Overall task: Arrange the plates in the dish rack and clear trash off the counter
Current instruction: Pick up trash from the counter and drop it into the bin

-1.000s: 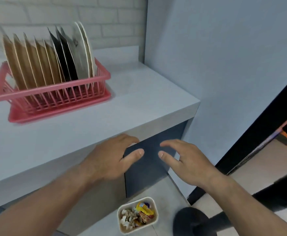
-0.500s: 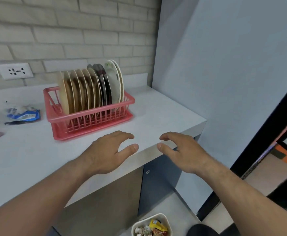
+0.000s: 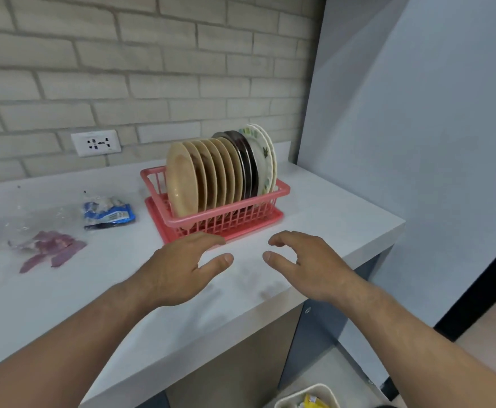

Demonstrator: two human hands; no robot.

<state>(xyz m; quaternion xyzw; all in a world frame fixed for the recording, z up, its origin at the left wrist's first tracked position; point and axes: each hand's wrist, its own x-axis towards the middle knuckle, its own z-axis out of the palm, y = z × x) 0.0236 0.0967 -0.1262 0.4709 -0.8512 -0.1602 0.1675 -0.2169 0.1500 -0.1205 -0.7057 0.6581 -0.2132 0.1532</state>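
Observation:
A red dish rack [image 3: 226, 220] stands on the white counter [image 3: 64, 295] near the back wall. Several plates [image 3: 208, 175] stand upright in it: beige ones on the left, dark ones behind them, white flowered ones at the right end. My left hand [image 3: 179, 266] and my right hand [image 3: 305, 260] hover over the counter just in front of the rack, both empty with relaxed fingers. Left of the rack lie a blue and white wrapper [image 3: 108, 213], a purple wrapper [image 3: 52, 248] and clear plastic [image 3: 11, 225].
A white bin [image 3: 305, 399] holding wrappers sits on the floor below the counter's right end. A grey wall panel [image 3: 417, 142] rises at the counter's right side. A power socket [image 3: 96, 142] is set in the brick wall. Cabinet doors are below the counter.
My view has lifted from the floor bin up to the counter. Both hands have risen from in front of the cabinet to above the counter near the rack. The trash at left came into sight.

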